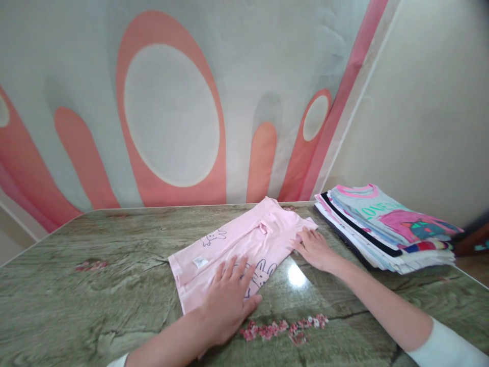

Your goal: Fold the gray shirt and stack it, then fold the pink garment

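Note:
A pink shirt [244, 239] printed with dark rabbit outlines lies partly folded on the table, its neck end toward the back right. A small white label [200, 262] shows near its lower left part. My left hand [229, 298] rests flat on the shirt's near part, fingers spread. At the shirt's right edge, by the shoulder or sleeve, my right hand [314, 248] touches the cloth with its fingers stretched out. Whether the right fingertips pinch any fabric is hard to see, but the hand looks laid on it.
A stack of folded clothes [382, 229] stands at the right, a grey shirt with pink collar on top. The wood-patterned table [95, 300] has printed pink flowers and a light reflection. A wall with coral shapes [171, 196] rises behind the table's far edge.

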Motion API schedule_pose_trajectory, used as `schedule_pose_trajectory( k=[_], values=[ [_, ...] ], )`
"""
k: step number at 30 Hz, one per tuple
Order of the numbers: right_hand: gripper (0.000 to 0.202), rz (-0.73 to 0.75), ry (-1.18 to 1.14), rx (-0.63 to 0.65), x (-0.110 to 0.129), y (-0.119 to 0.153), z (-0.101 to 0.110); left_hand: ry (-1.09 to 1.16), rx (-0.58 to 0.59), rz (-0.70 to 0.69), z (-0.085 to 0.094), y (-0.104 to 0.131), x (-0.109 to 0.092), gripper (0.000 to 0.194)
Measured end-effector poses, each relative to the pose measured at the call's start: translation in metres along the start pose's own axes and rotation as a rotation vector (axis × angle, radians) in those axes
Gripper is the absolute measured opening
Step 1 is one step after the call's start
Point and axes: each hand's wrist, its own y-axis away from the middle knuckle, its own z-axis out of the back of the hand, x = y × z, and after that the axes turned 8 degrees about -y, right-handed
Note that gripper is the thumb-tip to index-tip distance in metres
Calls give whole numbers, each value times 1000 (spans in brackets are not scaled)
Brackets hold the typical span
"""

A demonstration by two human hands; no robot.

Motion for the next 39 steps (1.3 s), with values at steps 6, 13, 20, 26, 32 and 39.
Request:
schedule_pose_trajectory(
  k=[6, 13, 20, 26, 32, 39],
  values=[
    [50, 55, -105, -64, 17, -51, -12, 77, 179, -109, 9, 25, -35, 69],
    [40, 299, -181, -37, 54, -99, -25, 76, 97, -450, 11, 19, -31, 48],
    [25, 398, -53, -136, 83, -111, -17, 266, 71, -542, 28, 19, -23, 30],
    [21, 423, -116, -176, 98, -66, -12, 343, 11, -537, 31, 16, -16, 29],
    [20, 532, -312, -67, 103, -13, -11, 186, -235, -334, 22, -26, 30, 27],
    [11, 461, -460, -86, 103, -5, -17, -85, -357, -203, 25, -98, 75, 12]
  ],
)
